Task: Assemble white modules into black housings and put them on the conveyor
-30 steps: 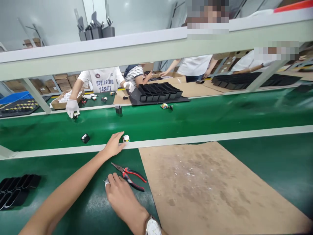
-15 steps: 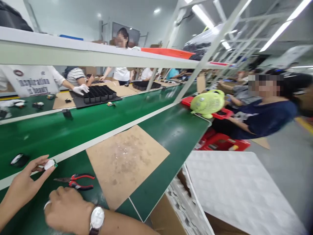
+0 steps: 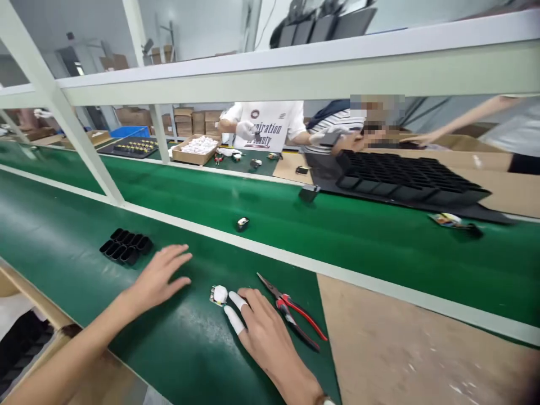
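My left hand (image 3: 158,278) hovers over the green bench with its fingers spread and nothing in them. Just beyond it sits a block of small black plastic cups (image 3: 125,246). A small circuit board with a round white part on it (image 3: 219,295) lies on the bench between my hands. My right hand (image 3: 264,329) wears white finger cots on two fingers, whose tips point at the board's right edge, apart from each other. Whether they touch the board I cannot tell. Right of this hand lie red-and-black long-nose pliers (image 3: 291,310).
A green conveyor belt (image 3: 202,194) runs behind a pale rail, carrying a small black-cased part (image 3: 242,224). Brown cardboard (image 3: 422,349) covers the bench at right. A sloping white post (image 3: 80,124) stands at left. Co-workers with gloved hands sit across, by a black tray (image 3: 413,177).
The view has swung left. My left hand, which held a small white part, is now empty and spread. My right hand's fingers, curled before, now reach out beside the board.
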The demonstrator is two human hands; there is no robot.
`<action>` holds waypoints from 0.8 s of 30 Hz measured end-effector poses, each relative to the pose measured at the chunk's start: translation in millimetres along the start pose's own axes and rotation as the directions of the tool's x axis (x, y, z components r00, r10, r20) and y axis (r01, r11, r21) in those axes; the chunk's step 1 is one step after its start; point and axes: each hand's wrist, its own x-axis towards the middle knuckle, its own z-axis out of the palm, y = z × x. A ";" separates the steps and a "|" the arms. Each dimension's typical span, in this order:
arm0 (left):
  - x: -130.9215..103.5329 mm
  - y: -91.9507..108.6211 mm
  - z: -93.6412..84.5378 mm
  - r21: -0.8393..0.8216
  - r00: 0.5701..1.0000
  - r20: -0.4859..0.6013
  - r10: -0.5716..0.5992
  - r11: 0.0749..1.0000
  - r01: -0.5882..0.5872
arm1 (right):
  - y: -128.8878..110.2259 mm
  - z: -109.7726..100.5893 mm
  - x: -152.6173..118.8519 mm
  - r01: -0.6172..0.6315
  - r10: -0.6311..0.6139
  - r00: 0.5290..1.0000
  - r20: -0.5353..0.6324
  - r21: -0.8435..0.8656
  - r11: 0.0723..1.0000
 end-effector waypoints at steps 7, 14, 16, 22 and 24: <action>-29.7 -84.2 -42.9 0.418 0.964 -0.178 -0.195 0.872 0.254 | -15.3 8.5 15.2 -0.095 0.073 0.989 0.131 0.168 0.981; -4.8 -57.6 -22.2 0.132 0.989 -0.133 -0.065 0.988 0.083 | -11.4 15.5 14.2 -0.208 0.137 0.959 0.248 0.290 0.934; 7.2 -33.4 -10.6 -0.054 0.999 -0.054 -0.003 0.999 0.000 | -10.0 15.3 10.4 -0.230 0.149 0.955 0.257 0.322 0.918; 35.4 17.8 33.3 -0.326 0.979 0.098 0.177 0.935 -0.137 | -7.0 16.8 4.0 -0.268 0.198 0.956 0.216 0.368 0.890; 39.0 21.2 44.0 -0.346 0.975 0.069 0.211 0.922 -0.176 | -7.1 15.2 3.6 -0.290 0.215 0.949 0.233 0.365 0.885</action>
